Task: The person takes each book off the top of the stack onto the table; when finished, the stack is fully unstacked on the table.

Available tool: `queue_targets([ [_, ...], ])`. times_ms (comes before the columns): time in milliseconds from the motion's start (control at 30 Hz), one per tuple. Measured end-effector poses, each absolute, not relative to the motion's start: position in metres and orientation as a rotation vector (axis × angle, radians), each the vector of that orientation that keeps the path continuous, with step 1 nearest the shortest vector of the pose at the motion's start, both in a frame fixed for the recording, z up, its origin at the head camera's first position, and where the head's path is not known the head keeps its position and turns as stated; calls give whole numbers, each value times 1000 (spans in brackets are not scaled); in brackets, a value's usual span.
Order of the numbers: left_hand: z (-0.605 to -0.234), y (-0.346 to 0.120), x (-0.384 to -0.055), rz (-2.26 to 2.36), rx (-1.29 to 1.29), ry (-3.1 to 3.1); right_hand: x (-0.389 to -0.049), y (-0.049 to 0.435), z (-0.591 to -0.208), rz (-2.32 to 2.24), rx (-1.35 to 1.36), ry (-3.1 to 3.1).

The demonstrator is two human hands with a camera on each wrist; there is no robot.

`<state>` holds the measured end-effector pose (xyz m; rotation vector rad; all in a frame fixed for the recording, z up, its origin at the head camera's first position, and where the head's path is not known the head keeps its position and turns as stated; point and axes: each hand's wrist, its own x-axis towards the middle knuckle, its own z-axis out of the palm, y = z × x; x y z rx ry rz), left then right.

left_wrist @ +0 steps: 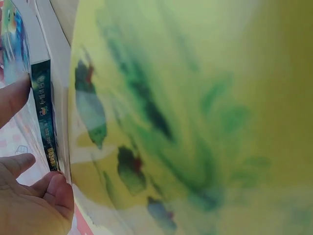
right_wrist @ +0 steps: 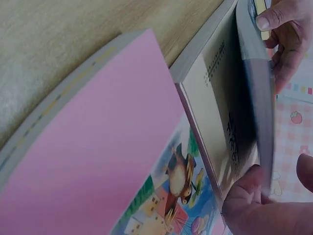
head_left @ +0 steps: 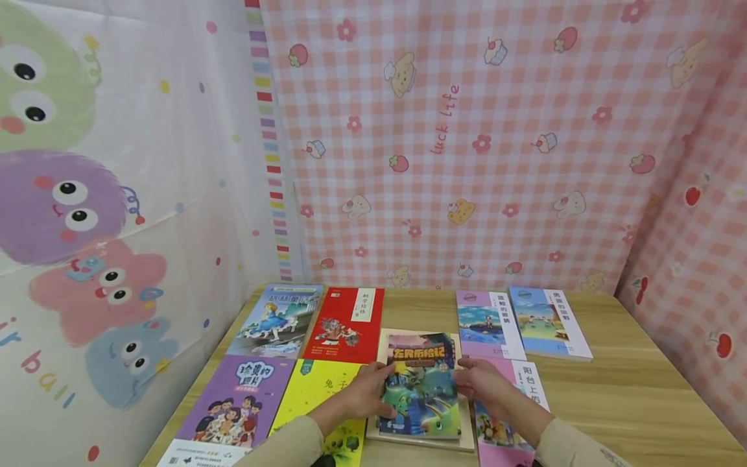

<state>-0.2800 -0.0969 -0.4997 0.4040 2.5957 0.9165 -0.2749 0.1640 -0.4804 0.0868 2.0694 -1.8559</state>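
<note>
Both hands hold a dinosaur picture book (head_left: 421, 395) by its two long sides, over a larger cream-coloured book (head_left: 420, 443). The left hand (head_left: 364, 390) has its thumb on the cover near the lower left, while its fingers sit along the dark spine (left_wrist: 45, 105) in the left wrist view. On the opposite side, the right hand (head_left: 480, 381) pinches the edge. In the right wrist view, its fingertips (right_wrist: 249, 178) are at the lower edge of the tilted picture book, and a shadowed gap separates that book from the cream-coloured one.
Left lie a blue-grey book (head_left: 277, 324), a red book (head_left: 344, 337), a purple book (head_left: 233, 395) and a yellow book (head_left: 306, 389). Right are a pink-edged book (head_left: 487, 324), a light blue book (head_left: 548, 324) and a pink book (head_left: 502, 447). Patterned cloths (head_left: 467, 130) surround the wooden table (head_left: 636, 389).
</note>
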Motion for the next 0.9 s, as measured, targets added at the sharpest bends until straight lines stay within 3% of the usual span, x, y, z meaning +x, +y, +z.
queue_targets([
  [467,-499,-90,-280,824,538,2611,-279,178,-478,-1846,77,2186],
  [900,-498,-82,-278,562,582,2624,-277,252,-464,-1779,53,2146],
])
